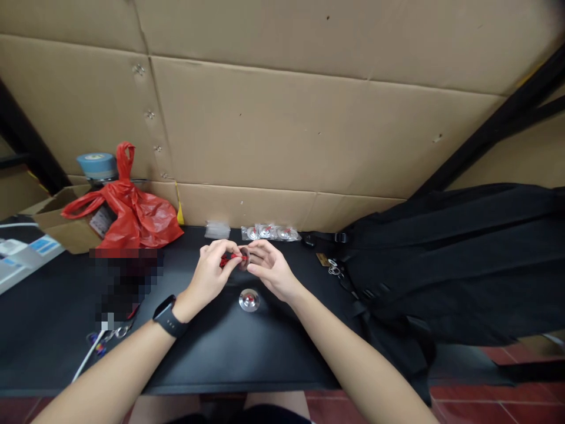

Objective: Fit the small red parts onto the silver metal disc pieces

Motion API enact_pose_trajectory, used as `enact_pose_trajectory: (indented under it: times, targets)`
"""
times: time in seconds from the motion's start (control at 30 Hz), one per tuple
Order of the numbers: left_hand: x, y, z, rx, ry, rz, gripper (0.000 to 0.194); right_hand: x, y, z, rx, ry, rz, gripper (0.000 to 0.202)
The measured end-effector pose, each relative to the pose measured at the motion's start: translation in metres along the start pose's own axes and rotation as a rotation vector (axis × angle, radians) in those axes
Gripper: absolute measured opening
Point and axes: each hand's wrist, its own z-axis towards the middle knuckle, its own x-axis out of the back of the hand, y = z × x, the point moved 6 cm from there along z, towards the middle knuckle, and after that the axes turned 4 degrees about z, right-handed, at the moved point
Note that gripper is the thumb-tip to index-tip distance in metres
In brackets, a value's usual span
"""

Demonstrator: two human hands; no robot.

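Note:
Between my two hands, above the black table, is a small metal cymbal (244,259) with a red cord (227,258) at its centre. My left hand (216,265), with a dark watch on its wrist, pinches the cord close to the disc. Thumb and fingers of my right hand (272,268) close around the opposite edge of the disc, partly hiding it. Just below the hands, a second shiny cymbal (249,300) lies on the table, a bit of red showing at its middle.
Behind my hands, several cymbals in clear packets (271,232) lie beside a stack of clear bags (218,229). A red plastic bag (136,218) and cardboard box (73,227) stand left. Keys (121,331) lie nearer. A black backpack (459,265) fills the right; a cardboard wall (273,129) stands behind.

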Motion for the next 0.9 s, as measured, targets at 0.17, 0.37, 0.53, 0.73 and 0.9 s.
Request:
enact_pose_trajectory:
  times: [0.17, 0.37, 0.53, 0.73, 0.9]
  targets:
    - [0.004, 0.011, -0.004, -0.099, 0.012, 0.101, 0.006, -0.003, 0.001, -0.002, -0.005, -0.017, 0.031, 0.046]
    - [0.006, 0.011, -0.004, -0.174, -0.008, 0.185, 0.008, -0.005, 0.000, -0.003, 0.015, 0.005, -0.016, 0.045]
    - [0.004, 0.014, -0.006, -0.233, -0.047, 0.245, 0.011, -0.004, 0.000, -0.002, 0.023, 0.008, -0.020, 0.045]
    - [0.002, 0.017, -0.006, -0.255, -0.067, 0.271, 0.011, 0.000, 0.007, -0.001, 0.023, 0.026, -0.091, 0.046]
    - [0.002, 0.016, -0.006, -0.247, -0.089, 0.266, 0.009, -0.001, 0.007, -0.001, 0.033, 0.052, -0.113, 0.045]
